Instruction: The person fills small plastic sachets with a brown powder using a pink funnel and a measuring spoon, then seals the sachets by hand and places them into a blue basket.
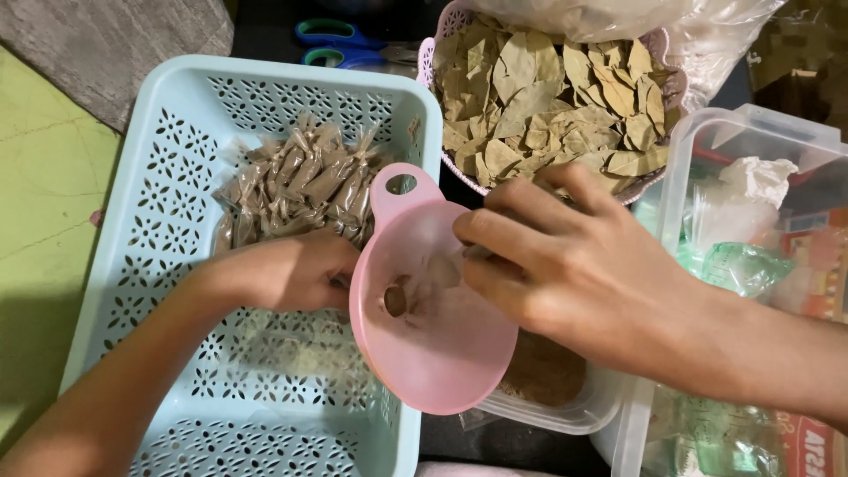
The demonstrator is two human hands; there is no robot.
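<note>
Pink funnel (433,327) tilts, tab handle pointing up-left, left hand (296,269) gripping beneath, right hand (565,265) fingers pinched inside its bowl.

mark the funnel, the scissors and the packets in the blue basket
funnel (442,353), head view, on its pink inner wall.
scissors (340,35), head view, on the upper handle loop.
packets (305,181), head view, on the middle of the pile.

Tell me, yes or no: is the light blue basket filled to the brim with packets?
No: the small brown packets form one pile at the far end of the light blue basket, whose perforated floor shows elsewhere.
</note>
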